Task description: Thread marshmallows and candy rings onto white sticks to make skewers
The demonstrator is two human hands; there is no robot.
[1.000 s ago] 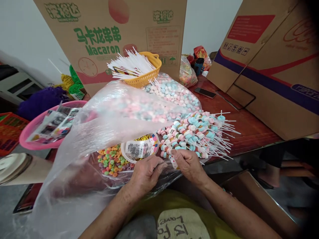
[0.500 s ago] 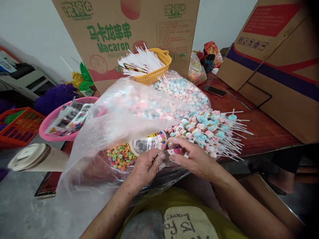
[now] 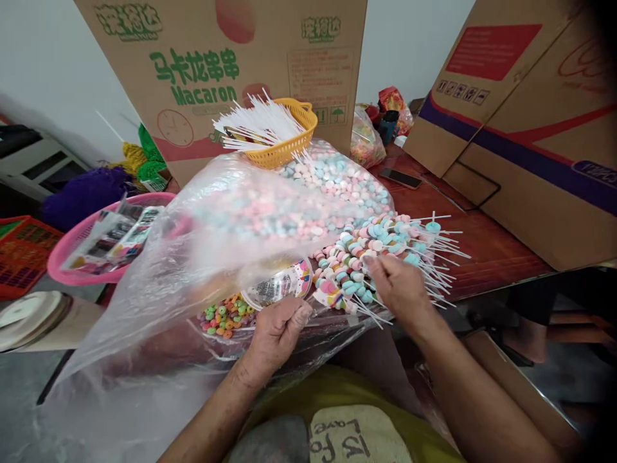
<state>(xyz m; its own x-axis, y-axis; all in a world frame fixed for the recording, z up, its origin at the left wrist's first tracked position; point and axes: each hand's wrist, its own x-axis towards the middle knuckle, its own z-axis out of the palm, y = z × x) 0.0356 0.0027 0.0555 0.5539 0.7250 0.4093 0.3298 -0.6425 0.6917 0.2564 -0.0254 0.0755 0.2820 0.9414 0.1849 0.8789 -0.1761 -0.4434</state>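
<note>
My left hand (image 3: 282, 329) is closed in a pinch below a round clear tub (image 3: 299, 278) with a printed label. What its fingers hold is hidden. Colourful cereal rings (image 3: 227, 315) lie just left of it. My right hand (image 3: 401, 290) is closed at the front of a pile of candy skewers (image 3: 354, 254), pink, blue and white sweets on white sticks. Whether a stick is between its fingers does not show. Between the hands lies a small printed packet (image 3: 333, 296), with white sticks (image 3: 371, 312) beside it.
A large plastic bag (image 3: 159, 289) of pastel sweets (image 3: 337, 180) covers much of the table. Behind it are a yellow basket (image 3: 284, 153) of white sticks and a tall carton (image 3: 207, 38). A pink basket (image 3: 72, 275) stands left, a phone (image 3: 401, 178) and another carton (image 3: 520, 128) right.
My right hand has moved right, from beside the printed packet to the skewers, and its spread fingers have closed. The left hand stays pinched near the tub. The view has shifted slightly.
</note>
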